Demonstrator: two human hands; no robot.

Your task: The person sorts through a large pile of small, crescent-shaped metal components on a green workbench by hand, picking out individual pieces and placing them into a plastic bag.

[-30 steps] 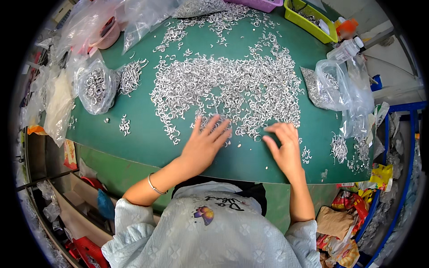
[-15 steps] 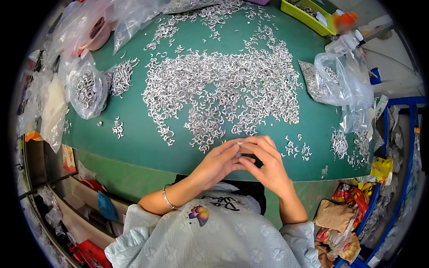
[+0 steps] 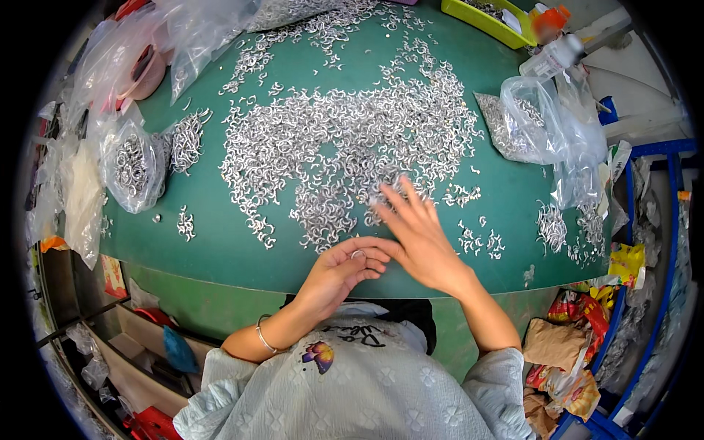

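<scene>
Head view, as I read it: left hand (image 3: 339, 271) pinches one small metal ring (image 3: 358, 254) at the green table (image 3: 220, 242) edge near 6 o'clock, right hand (image 3: 418, 235) spread flat, fingers loose, touching the silver ring pile (image 3: 352, 154) toward 12.

Clear plastic bags (image 3: 546, 125), yellow-green tray (image 3: 484, 16), white bottle (image 3: 551, 56), tape roll (image 3: 147, 70).
</scene>
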